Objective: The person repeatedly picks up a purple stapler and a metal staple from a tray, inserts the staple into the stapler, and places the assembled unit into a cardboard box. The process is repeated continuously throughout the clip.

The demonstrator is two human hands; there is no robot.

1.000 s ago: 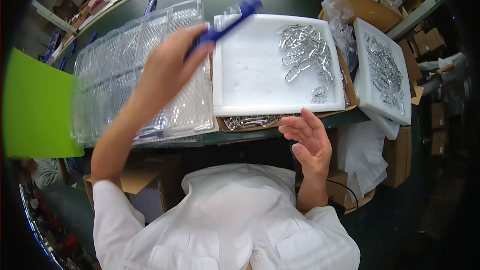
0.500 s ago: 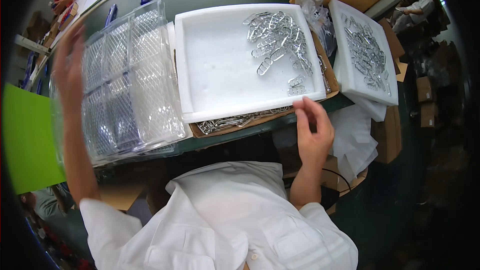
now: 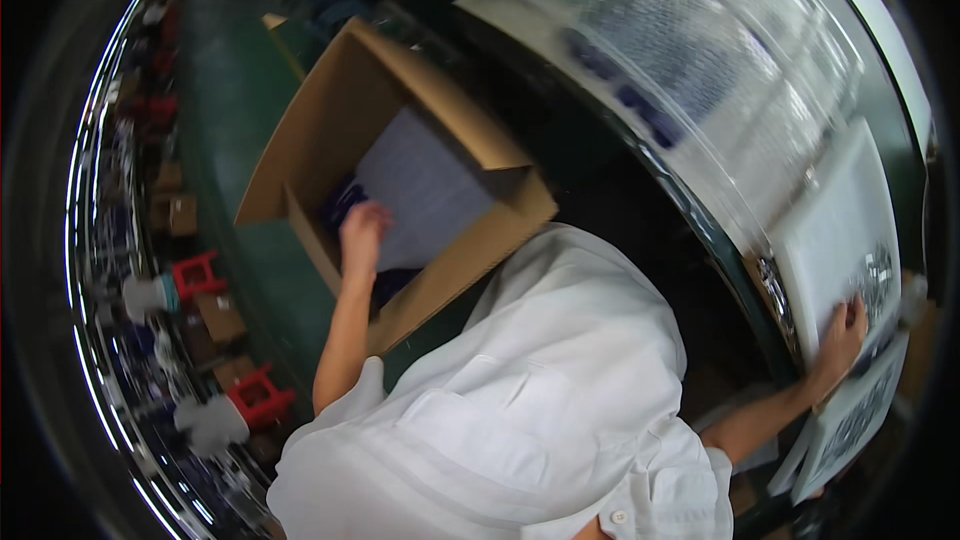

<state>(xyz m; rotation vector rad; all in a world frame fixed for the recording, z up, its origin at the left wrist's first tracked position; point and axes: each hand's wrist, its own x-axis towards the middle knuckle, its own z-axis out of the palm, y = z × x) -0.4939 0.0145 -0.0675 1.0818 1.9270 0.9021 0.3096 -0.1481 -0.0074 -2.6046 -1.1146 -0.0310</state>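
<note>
My left hand (image 3: 365, 229) reaches into an open cardboard box (image 3: 490, 225) on my left, over its contents. Inside lie a pale grey sheet (image 3: 432, 195) and some dark purple pieces (image 3: 342, 197) under and beside it. The fingers of this hand are bent and blurred, so what they hold, if anything, does not show. Far to the right, my right hand (image 3: 845, 335) rests at the near side of a white foam tray (image 3: 825, 255), its fingers loosely bent and apart. Just past the fingertips is a heap of small shiny metal clips (image 3: 877, 275).
Clear plastic compartment trays (image 3: 690, 50) lie on the bench between box and foam tray. A second foam tray (image 3: 855, 420) with clips is at lower right, and more metal clips (image 3: 773, 290) sit under the first. Red stools (image 3: 262, 400) stand on the left.
My view has swung left, bringing the cardboard box into sight. My left hand has gone from beside the clear plastic trays into the box. My right hand stays by the foam tray.
</note>
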